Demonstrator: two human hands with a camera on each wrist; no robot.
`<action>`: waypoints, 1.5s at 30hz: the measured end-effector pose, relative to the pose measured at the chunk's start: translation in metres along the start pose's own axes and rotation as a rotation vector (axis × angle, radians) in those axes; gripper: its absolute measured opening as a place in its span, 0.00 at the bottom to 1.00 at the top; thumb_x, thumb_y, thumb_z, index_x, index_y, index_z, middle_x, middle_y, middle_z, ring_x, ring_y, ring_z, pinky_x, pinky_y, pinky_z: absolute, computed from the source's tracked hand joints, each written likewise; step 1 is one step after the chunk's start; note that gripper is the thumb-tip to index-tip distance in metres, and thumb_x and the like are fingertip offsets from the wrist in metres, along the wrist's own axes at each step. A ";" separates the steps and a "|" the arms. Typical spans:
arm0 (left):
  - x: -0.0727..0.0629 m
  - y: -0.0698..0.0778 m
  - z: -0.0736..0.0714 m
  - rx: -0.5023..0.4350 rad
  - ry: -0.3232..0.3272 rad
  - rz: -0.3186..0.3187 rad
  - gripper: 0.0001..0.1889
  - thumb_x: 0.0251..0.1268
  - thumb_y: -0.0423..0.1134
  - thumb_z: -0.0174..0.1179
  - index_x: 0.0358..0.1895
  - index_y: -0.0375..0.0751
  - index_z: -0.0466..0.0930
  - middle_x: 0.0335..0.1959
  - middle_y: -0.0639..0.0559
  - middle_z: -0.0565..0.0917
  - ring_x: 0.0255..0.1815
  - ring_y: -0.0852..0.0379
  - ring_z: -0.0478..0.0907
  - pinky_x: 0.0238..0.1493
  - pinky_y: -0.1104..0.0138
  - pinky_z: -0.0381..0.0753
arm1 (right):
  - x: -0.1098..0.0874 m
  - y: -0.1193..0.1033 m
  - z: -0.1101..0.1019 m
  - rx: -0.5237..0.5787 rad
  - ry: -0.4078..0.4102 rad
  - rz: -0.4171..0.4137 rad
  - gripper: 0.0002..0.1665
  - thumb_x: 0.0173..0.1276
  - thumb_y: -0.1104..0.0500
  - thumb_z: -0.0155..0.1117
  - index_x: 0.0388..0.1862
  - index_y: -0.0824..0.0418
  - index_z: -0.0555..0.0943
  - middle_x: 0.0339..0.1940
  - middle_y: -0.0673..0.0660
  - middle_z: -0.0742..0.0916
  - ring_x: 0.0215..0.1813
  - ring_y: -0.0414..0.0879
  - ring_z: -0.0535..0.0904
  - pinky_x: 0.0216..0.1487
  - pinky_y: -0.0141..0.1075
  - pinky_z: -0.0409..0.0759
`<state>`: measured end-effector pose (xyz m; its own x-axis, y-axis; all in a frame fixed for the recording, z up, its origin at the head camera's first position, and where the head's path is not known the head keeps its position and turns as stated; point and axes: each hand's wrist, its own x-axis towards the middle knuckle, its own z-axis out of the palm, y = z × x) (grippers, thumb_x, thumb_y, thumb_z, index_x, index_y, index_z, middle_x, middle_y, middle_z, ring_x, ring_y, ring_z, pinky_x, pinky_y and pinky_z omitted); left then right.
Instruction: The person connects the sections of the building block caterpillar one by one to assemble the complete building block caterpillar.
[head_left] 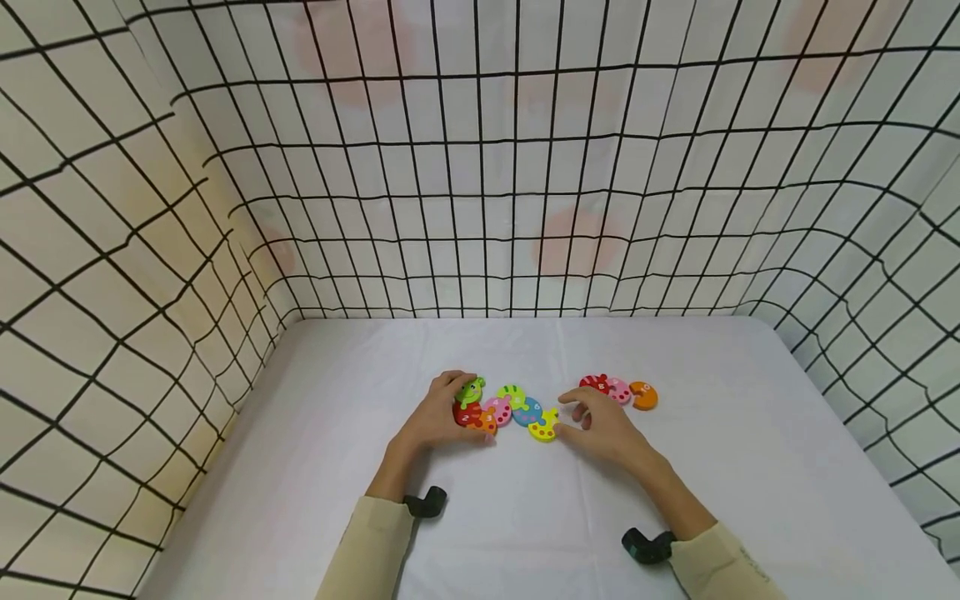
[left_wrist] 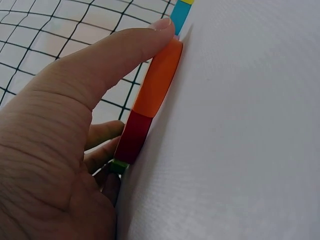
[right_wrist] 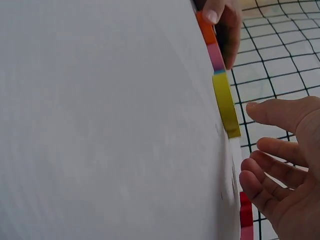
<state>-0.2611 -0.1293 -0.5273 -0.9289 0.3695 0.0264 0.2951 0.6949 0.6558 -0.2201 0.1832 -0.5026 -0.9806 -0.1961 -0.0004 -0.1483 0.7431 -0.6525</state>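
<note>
While the left hand (head_left: 438, 414) clasps the green head (head_left: 472, 392) and orange piece (head_left: 489, 423), left of the yellow piece (head_left: 543, 427), right hand (head_left: 606, 425) just right of it, fingers parted, gripping nothing, red piece (head_left: 592, 382) and pink piece (head_left: 619, 392) farther right.

Item: red piece (head_left: 467, 412), numeral 2, which I read plainly. Item: orange piece (head_left: 487, 424), adjoining, numeral I read as 3. Item: pink piece (head_left: 500, 409), small figure, apparently 4. Item: blue piece (head_left: 527, 412), numeral I read as 6. Item: second red piece (head_left: 592, 382), right-hand group, pale figure, too small for me to settle. Item: second orange piece (head_left: 643, 397), pale figure, likewise. Item: my right sleeve (head_left: 720, 565), faint marking, illegible.
</note>
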 end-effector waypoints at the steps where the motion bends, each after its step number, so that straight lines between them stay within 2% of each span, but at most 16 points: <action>1: 0.000 0.000 0.000 0.000 -0.005 -0.001 0.55 0.41 0.64 0.80 0.77 0.53 0.67 0.77 0.47 0.63 0.77 0.47 0.63 0.73 0.47 0.72 | 0.000 0.002 -0.003 0.001 0.002 0.002 0.27 0.64 0.51 0.76 0.61 0.56 0.83 0.43 0.54 0.84 0.43 0.47 0.77 0.45 0.35 0.80; 10: -0.001 -0.003 0.001 -0.009 -0.005 -0.002 0.55 0.41 0.64 0.80 0.77 0.53 0.67 0.78 0.47 0.63 0.77 0.47 0.63 0.74 0.46 0.71 | 0.009 0.034 -0.024 -0.038 0.080 -0.048 0.27 0.64 0.53 0.77 0.59 0.61 0.82 0.39 0.56 0.82 0.41 0.48 0.75 0.38 0.31 0.76; 12: -0.001 -0.003 0.001 -0.013 -0.003 -0.003 0.56 0.40 0.65 0.80 0.77 0.53 0.67 0.78 0.48 0.63 0.77 0.47 0.63 0.74 0.46 0.71 | 0.012 0.041 -0.028 -0.039 0.092 -0.038 0.28 0.64 0.54 0.77 0.60 0.60 0.81 0.43 0.57 0.84 0.43 0.49 0.76 0.40 0.33 0.78; 15: -0.001 -0.004 0.001 -0.013 0.000 -0.004 0.56 0.40 0.65 0.80 0.77 0.54 0.67 0.78 0.48 0.63 0.77 0.47 0.63 0.74 0.46 0.71 | 0.017 0.050 -0.032 -0.059 0.095 -0.036 0.29 0.65 0.56 0.76 0.62 0.61 0.80 0.52 0.60 0.85 0.49 0.52 0.78 0.49 0.41 0.84; 19: -0.001 -0.003 0.001 -0.016 0.015 -0.001 0.55 0.40 0.65 0.80 0.77 0.54 0.67 0.77 0.49 0.64 0.77 0.47 0.63 0.73 0.46 0.72 | 0.024 0.057 -0.037 -0.085 0.085 -0.060 0.30 0.65 0.57 0.75 0.64 0.62 0.79 0.60 0.63 0.83 0.54 0.55 0.79 0.56 0.51 0.84; 24: -0.001 -0.003 0.002 -0.021 0.019 0.009 0.54 0.41 0.64 0.79 0.77 0.54 0.67 0.77 0.48 0.64 0.76 0.47 0.64 0.72 0.46 0.73 | 0.030 0.060 -0.039 -0.099 0.061 -0.074 0.31 0.64 0.60 0.74 0.65 0.64 0.78 0.61 0.64 0.83 0.53 0.56 0.79 0.57 0.51 0.84; 28: -0.001 -0.003 0.002 -0.018 0.012 0.008 0.54 0.42 0.63 0.79 0.77 0.53 0.67 0.77 0.48 0.64 0.76 0.47 0.64 0.71 0.46 0.74 | 0.033 0.061 -0.038 -0.110 0.027 -0.059 0.32 0.64 0.62 0.70 0.67 0.66 0.77 0.66 0.67 0.81 0.62 0.62 0.78 0.65 0.57 0.80; 31: -0.002 -0.003 0.002 -0.012 0.010 0.002 0.54 0.42 0.63 0.79 0.77 0.53 0.67 0.77 0.47 0.63 0.76 0.46 0.63 0.71 0.46 0.74 | 0.034 0.061 -0.037 -0.127 0.013 -0.055 0.32 0.65 0.63 0.68 0.68 0.67 0.76 0.69 0.68 0.79 0.65 0.64 0.77 0.67 0.59 0.78; 45: 0.000 -0.004 -0.002 0.009 0.011 -0.024 0.54 0.41 0.64 0.79 0.77 0.55 0.67 0.77 0.48 0.63 0.77 0.47 0.62 0.72 0.45 0.73 | 0.037 0.054 -0.036 -0.151 0.007 -0.050 0.32 0.65 0.58 0.72 0.67 0.67 0.76 0.67 0.68 0.79 0.61 0.61 0.78 0.64 0.57 0.81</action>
<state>-0.2626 -0.1337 -0.5283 -0.9382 0.3455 0.0189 0.2741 0.7090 0.6498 -0.2689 0.2385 -0.5106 -0.9723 -0.2311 0.0343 -0.2137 0.8204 -0.5303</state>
